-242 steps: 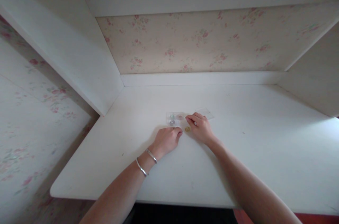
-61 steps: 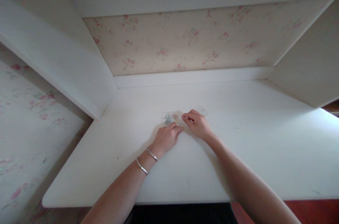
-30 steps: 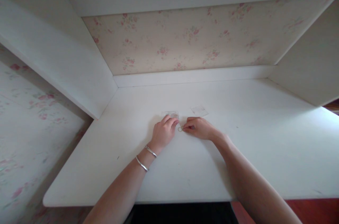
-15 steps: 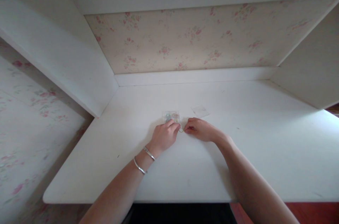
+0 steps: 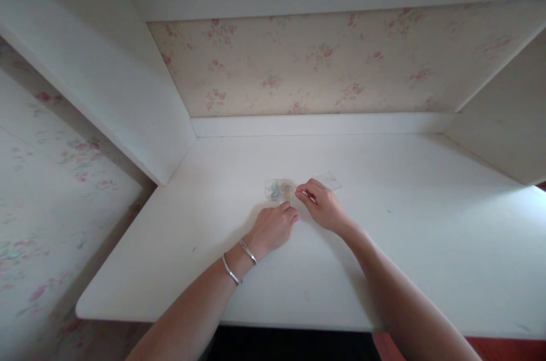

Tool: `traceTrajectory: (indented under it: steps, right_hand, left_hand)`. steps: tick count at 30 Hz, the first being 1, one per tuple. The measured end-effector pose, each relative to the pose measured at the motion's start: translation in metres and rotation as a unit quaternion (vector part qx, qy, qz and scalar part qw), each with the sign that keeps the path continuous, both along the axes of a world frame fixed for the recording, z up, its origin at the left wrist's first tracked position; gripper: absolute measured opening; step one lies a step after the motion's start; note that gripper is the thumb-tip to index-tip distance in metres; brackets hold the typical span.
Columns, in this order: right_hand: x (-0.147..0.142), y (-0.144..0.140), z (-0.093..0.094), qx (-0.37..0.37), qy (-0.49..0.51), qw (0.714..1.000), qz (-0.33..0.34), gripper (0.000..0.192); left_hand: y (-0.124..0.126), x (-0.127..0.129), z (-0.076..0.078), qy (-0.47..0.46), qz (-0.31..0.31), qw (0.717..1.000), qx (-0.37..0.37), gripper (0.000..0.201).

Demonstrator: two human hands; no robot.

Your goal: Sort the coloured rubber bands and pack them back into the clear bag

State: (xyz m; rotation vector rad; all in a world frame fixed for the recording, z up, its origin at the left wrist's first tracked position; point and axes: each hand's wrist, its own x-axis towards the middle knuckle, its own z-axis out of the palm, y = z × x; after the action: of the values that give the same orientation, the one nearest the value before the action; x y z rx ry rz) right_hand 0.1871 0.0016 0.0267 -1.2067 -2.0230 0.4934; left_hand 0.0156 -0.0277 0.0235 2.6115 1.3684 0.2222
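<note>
A small clear plastic box (image 5: 273, 189) lies on the white desk, with small ring-like pieces (image 5: 286, 186) inside, too small to make out. My right hand (image 5: 322, 206) is at the box's right edge, thumb and forefinger pinched together; whatever is between the tips is too small to name. Just below the box rests my left hand (image 5: 275, 227), its fingers curled and closed, palm down on the desk. Its fingertips are hidden from view. Two silver bangles (image 5: 231, 269) circle the left wrist.
Behind my right hand lies a flat clear plastic bag (image 5: 331, 180). White side panels (image 5: 166, 162) and a low back ledge (image 5: 324, 125) enclose the desk (image 5: 426, 258). A small dark mark (image 5: 194, 248) shows on the left of the desktop.
My right hand has moved up to the box's right edge. My left hand has drawn back off the box. The small ring seen between my hands no longer shows there.
</note>
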Motion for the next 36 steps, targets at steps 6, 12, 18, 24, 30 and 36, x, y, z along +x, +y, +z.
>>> traceTrajectory:
  steps: [6, 12, 18, 24, 30, 36]
  right_hand:
    - [-0.019, 0.001, -0.02, 0.011, -0.026, 1.0, -0.01, 0.027]
    - [-0.014, 0.005, -0.021, 0.016, -0.002, 0.999, -0.044, 0.029]
    - [0.001, 0.01, -0.015, 0.023, 0.039, 0.994, -0.098, 0.03]
    - [0.025, 0.022, -0.018, 0.034, 0.002, 0.981, -0.19, 0.03]
    - [0.04, 0.026, -0.026, 0.009, -0.152, 0.934, -0.323, 0.038]
    - [0.042, 0.024, -0.031, -0.039, -0.215, 0.925, -0.311, 0.063]
  left_hand:
    - [0.001, 0.0, -0.001, 0.002, -0.002, 1.0, -0.013, 0.028]
    - [0.0, -0.002, 0.0, -0.004, -0.003, 1.0, -0.019, 0.026]
    - [0.013, -0.009, -0.002, -0.118, 0.046, 0.992, -0.001, 0.02]
    - [0.028, -0.004, 0.004, -0.096, 0.103, 0.988, 0.059, 0.024]
    - [0.026, 0.003, 0.005, -0.05, 0.107, 0.991, 0.069, 0.028]
    - [0.028, -0.018, 0.003, -0.149, 0.17, 0.97, 0.088, 0.025]
